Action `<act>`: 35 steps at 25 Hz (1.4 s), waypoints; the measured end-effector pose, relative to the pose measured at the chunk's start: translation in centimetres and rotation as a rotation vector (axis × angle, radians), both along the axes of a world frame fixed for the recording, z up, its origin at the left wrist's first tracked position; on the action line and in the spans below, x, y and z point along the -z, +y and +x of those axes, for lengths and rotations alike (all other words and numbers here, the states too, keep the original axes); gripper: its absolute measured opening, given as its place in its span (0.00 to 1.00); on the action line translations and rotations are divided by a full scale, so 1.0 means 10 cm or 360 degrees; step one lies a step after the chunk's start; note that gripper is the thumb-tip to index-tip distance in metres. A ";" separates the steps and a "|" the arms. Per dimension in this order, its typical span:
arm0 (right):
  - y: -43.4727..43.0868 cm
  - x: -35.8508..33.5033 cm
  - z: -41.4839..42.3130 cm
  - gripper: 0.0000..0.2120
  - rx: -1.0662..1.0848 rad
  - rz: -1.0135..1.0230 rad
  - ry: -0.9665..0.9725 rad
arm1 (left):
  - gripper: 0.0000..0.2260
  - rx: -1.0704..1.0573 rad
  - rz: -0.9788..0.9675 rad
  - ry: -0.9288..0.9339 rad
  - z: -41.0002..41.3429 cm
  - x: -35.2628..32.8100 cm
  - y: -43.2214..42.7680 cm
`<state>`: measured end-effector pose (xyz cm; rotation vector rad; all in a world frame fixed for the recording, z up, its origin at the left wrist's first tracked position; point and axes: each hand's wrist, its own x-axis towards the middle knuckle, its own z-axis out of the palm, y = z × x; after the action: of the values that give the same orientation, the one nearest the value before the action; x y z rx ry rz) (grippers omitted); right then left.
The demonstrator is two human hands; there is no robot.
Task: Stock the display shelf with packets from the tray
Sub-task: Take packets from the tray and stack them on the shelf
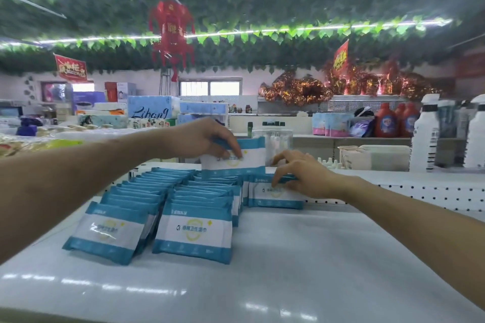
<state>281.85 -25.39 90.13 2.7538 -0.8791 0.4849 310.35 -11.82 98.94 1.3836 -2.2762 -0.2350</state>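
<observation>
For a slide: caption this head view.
Left hand holds one packet above the rows; right hand pinches a second packet on the shelf.

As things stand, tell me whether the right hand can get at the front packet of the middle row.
Probably yes, once freed: the right hand pinches the back packet, but the front packet stands uncovered, with bare shelf between them and nothing in the way.

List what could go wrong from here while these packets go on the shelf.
1. The left hand pinches the raised packet near its top; it might slip onto the rows below.
2. The right hand holds the back packet by its top edge; released, it may tip over.
3. The leaning rows could slide forward on the smooth shelf.
</observation>
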 end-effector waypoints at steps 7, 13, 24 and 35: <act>0.06 -0.27 -0.70 0.19 0.0182 -0.0092 -0.0364 | 0.08 0.0147 -0.0043 -0.0363 -0.64 0.46 -0.73; 0.22 -0.23 -0.96 0.17 0.0210 -0.0146 -0.0319 | 0.08 0.0058 0.0022 -0.0311 -0.73 0.75 -0.99; 0.62 -0.44 0.19 0.12 -0.0101 -0.0101 -0.0213 | 0.07 -0.0123 -0.0313 -0.0324 -0.02 0.40 -0.25; 2.59 -0.07 3.81 0.12 -0.0920 0.0142 0.0082 | 0.08 -0.1363 -0.0064 -0.0450 2.40 0.75 3.44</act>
<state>319.91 0.54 90.79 3.0649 -0.0737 0.4671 334.36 22.59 91.42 2.3185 -1.6471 0.3003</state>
